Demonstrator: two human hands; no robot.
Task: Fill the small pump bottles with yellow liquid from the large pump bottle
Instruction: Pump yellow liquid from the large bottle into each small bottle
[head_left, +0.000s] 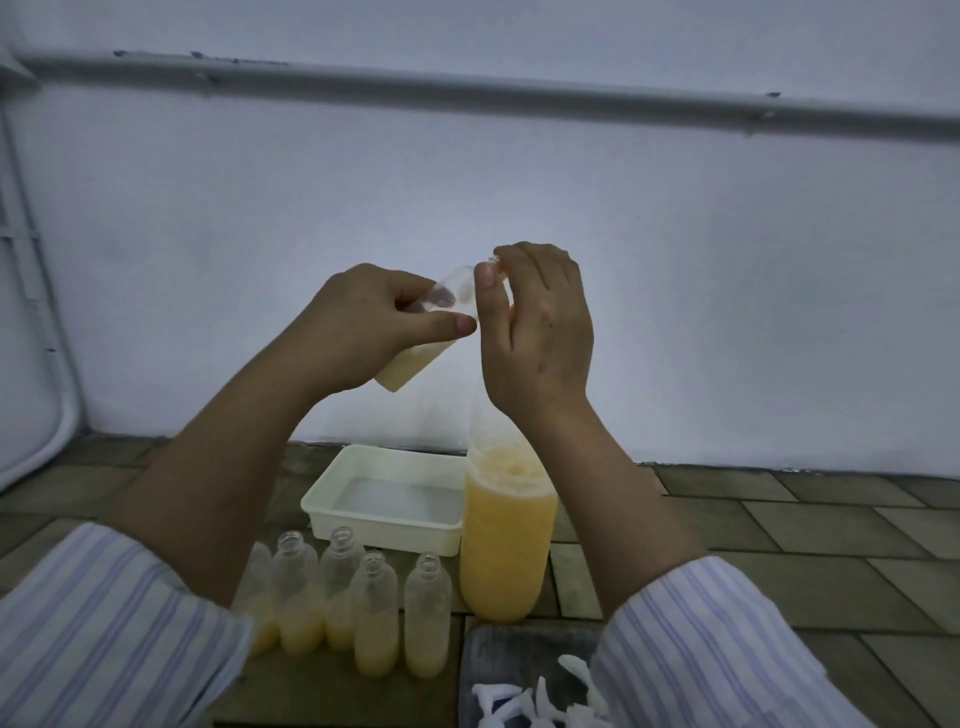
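My left hand (358, 327) grips a small clear bottle (415, 358), tilted with its neck up to the right and some yellow liquid at its base. My right hand (535, 332) is raised beside it, fingers curled round the bottle's neck and the top of the large pump bottle (506, 540); what the fingers pinch is hidden. The large bottle stands upright below, about two-thirds full of yellow liquid. Several small open bottles (374, 618), each partly filled with yellow liquid, stand in a cluster at its left.
A white rectangular tray (332, 499) sits behind the small bottles. White pump tops (524, 701) lie on a dark cloth at the bottom right. The floor is tiled; a white wall with a grey pipe rises behind.
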